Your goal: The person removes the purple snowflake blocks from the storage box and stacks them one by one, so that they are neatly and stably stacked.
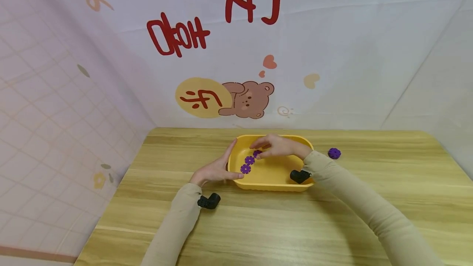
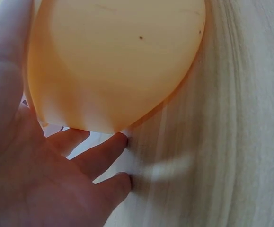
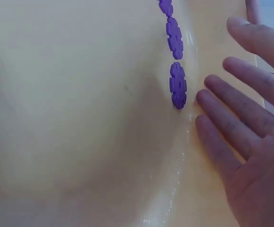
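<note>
A yellow plastic tub (image 1: 273, 186) rests on the table. My left hand (image 1: 216, 170) spans its left end, the thumb by the front rim and the other fingers along the end wall. In the left wrist view, several left fingers (image 2: 101, 153) touch or nearly touch the tub, fairly straight. Inside, at the left, three purple notched plastic discs (image 1: 245, 169) lie in a row. Over that row reaches my right hand (image 1: 279, 145), partly covering the farthest disc. In the right wrist view its fingers (image 3: 241, 106) are spread beside the discs, holding nothing.
A purple piece (image 1: 334, 153), like a small stack of the same discs, sits on the wooden table (image 1: 258, 225) right of the tub. Behind the table hangs a white printed cloth (image 1: 351, 52). Black camera mounts (image 1: 209, 201) are on both wrists.
</note>
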`<state>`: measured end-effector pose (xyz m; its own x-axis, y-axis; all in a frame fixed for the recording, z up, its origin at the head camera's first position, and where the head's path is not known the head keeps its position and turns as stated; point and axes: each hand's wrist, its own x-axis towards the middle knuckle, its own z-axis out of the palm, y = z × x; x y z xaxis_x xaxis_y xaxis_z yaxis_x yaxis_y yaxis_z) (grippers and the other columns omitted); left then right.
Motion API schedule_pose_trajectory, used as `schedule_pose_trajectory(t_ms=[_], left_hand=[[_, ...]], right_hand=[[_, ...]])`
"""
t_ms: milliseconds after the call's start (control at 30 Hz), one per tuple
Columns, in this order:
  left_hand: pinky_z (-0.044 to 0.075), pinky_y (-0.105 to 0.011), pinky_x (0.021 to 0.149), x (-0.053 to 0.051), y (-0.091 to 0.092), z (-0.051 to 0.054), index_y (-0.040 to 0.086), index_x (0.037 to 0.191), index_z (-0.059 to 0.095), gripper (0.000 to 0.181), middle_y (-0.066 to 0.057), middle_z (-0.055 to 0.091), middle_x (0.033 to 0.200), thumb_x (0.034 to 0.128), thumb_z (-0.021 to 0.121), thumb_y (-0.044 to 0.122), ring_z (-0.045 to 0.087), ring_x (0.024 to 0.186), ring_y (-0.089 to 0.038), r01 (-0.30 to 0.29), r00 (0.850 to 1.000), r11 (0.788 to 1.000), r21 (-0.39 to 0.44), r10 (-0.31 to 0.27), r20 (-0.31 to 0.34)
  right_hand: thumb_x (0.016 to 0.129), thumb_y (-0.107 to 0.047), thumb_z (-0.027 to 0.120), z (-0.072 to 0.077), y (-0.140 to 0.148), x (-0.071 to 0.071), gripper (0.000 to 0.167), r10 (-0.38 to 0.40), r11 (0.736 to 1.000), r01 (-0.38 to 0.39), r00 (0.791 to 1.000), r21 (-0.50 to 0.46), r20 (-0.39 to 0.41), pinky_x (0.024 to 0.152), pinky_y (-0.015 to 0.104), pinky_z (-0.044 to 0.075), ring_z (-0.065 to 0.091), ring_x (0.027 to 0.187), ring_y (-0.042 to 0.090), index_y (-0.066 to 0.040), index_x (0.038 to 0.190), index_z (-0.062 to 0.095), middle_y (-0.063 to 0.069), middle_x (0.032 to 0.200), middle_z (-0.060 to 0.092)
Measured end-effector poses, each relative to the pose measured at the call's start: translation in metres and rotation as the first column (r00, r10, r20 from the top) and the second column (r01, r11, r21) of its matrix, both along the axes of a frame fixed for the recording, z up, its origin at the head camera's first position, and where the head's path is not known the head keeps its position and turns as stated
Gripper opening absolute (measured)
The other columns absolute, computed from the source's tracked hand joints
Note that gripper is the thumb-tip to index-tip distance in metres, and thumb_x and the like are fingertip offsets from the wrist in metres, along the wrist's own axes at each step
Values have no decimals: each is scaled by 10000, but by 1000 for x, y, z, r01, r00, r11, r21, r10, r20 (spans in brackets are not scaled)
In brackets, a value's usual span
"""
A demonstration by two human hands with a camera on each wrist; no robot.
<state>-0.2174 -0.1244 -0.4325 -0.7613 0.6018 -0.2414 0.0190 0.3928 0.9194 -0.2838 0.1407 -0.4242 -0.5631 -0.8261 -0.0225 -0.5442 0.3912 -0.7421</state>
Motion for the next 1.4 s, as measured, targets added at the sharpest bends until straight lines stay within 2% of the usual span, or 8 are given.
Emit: schedule_pose_trajectory(t_ms=[67,133,267,500,733,833,1000,1400], left_hand=[[348,-384,1075,0,0,0,328,1528,-163,1171,-136,-9,1599,837,775,209,521,1179,-233,-4,1000,1000,-7,4,-2],[395,-395,1035,1,-1,0,329,1526,-169,1169,-148,3,1596,841,770,209,547,1136,-244,-1,1000,1000,-7,1,3],[415,-389,1013,0,-1,-1,330,1527,-166,1164,-145,19,1593,844,768,204,565,1098,-241,-7,1000,1000,-3,7,9],[301,-380,1105,-1,-1,-3,294,1535,-155,1171,-112,-57,1602,834,779,200,467,1240,-239,-6,1000,1000,-2,6,-18],[382,-367,1052,0,0,-3,310,1528,-170,1169,-139,-18,1597,843,768,175,544,1166,-255,-1,1000,1000,20,1,1],[374,-358,1058,0,0,-3,302,1529,-171,1177,-136,-31,1598,837,773,172,538,1177,-257,-5,1000,1000,21,5,0],[338,-365,1083,0,0,-2,286,1534,-160,1181,-137,-37,1599,829,781,177,493,1229,-268,-13,1000,1000,14,14,-17],[315,-374,1097,-2,-1,-5,327,1532,-145,1166,-114,-5,1600,832,780,204,491,1225,-248,-10,1000,1000,8,10,-18]], right_hand=[[910,-162,672,0,0,2,431,6,1000,-6,1000,17,-16,1024,426,421,550,1181,306,42,1280,585,153,1276,597],[912,-157,666,-1,-1,4,437,9,999,-8,1000,36,-19,1032,418,413,542,1189,310,45,1289,573,156,1282,591],[888,-97,686,-4,-1,8,443,0,999,0,1000,40,10,1018,412,427,545,1177,324,58,1286,565,169,1271,593],[843,-21,706,-8,-2,11,397,21,999,-21,1000,34,16,964,429,472,565,1102,305,41,1224,616,143,1205,618],[833,-2,718,-9,-2,13,400,-3,999,2,1000,41,27,895,347,512,574,1032,284,43,1217,615,142,1181,615],[823,9,723,-9,-1,13,401,-10,999,9,999,36,42,859,327,523,579,979,279,49,1206,612,138,1117,625],[813,-6,736,-11,-2,13,396,-6,999,5,1000,46,23,823,323,528,568,910,246,38,1189,621,106,1013,620],[795,-44,758,-16,-5,12,444,7,998,-5,1000,61,-30,778,321,534,564,872,240,37,1206,609,75,989,597]])
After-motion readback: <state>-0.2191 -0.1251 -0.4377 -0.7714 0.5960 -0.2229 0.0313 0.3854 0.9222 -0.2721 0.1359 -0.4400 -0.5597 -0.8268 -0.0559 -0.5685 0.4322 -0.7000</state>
